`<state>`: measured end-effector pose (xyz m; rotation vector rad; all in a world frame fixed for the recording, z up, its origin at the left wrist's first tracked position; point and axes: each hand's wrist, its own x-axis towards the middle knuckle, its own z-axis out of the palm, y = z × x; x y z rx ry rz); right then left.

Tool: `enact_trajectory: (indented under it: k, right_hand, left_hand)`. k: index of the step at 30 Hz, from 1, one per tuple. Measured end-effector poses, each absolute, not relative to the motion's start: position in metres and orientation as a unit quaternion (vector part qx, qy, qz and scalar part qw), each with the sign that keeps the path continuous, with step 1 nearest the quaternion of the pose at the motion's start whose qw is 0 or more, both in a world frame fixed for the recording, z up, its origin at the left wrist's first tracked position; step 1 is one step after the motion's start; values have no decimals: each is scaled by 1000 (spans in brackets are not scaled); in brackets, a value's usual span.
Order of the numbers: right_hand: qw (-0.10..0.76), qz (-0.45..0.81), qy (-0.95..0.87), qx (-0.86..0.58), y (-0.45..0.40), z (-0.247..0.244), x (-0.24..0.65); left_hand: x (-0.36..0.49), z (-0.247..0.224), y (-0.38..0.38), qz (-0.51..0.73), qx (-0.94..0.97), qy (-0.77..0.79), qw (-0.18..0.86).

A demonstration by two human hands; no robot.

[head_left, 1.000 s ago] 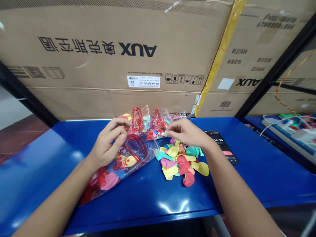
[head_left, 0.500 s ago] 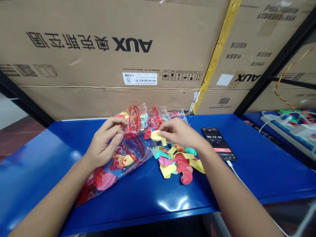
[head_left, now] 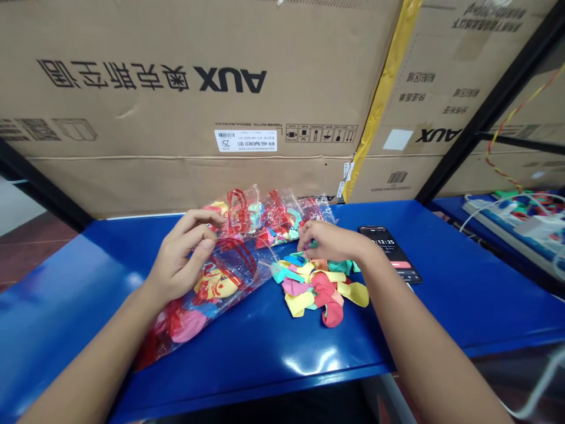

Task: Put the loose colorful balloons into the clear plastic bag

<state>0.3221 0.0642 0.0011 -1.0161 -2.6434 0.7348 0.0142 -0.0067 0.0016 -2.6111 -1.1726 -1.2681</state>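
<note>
A loose pile of balloons [head_left: 324, 285], limp, matte and rubbery, in red, yellow, pink and teal, lies on a glossy blue surface [head_left: 256, 365]. My right hand [head_left: 324, 240] dips to the pile's back edge, fingers bunched downward; I cannot tell whether they pinch a balloon. Rubber may cling, so lifting one could drag neighbours off the pile. Left of the pile, my left hand [head_left: 183, 253] curls over a clear, red-printed bag [head_left: 232, 294] with balloons inside, thumb and forefinger apart; any grip on the film is hidden. That thin, crinkly plastic could slip or crumple if tugged. Behind the pile sit smaller filled bags [head_left: 273, 215]; right of it, a flat phone [head_left: 399, 256]; farther back, a stiff cardboard box [head_left: 176, 129].
</note>
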Motion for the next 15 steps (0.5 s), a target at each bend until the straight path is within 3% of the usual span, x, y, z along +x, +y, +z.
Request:
enact_trajectory:
  k: [3,9,12,15]
  right_hand:
    - [128,252,-893,-350,65,2,324]
    - [316,365,-814,-323,46,15,298]
    - [329,389,-813,-282,31,7,266]
    - [256,443,-835,-201,25,3,250]
  left_hand:
    - [14,1,-7,-406,-831,-381,1]
    - [14,1,-9,-407,-828,-384,-13]
    - [14,0,-9,-402,-832,-383,-15]
    - [13,0,-8,-399,-833,-383,-17]
